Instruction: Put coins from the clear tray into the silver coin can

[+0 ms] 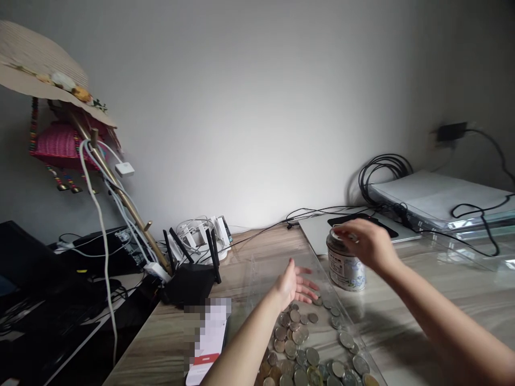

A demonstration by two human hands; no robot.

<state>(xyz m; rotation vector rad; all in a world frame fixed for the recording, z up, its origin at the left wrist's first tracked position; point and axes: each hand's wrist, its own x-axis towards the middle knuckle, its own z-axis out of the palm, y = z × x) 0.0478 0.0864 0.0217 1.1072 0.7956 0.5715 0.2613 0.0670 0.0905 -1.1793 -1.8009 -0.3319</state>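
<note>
Many coins (298, 336) lie spread in a clear, shallow plastic tray (265, 268) on the wooden table. Over the tray's far part, my left hand (295, 285) is held with its fingers apart and nothing in it. To the right of the tray stands an upright round metal tin (346, 268) with a printed label. My right hand (364, 241) is at the top of the tin, its fingers bent together over the rim. What those fingers hold, if anything, is too small and blurred to name.
A black router (191, 281) and a phone-like object (209, 343) are left of the tray. Behind the tin lies a silver flat panel (316, 233) with a black item. Stacked boxes (446, 195) and cables sit right. A hat (44, 64) hangs on a stand at left.
</note>
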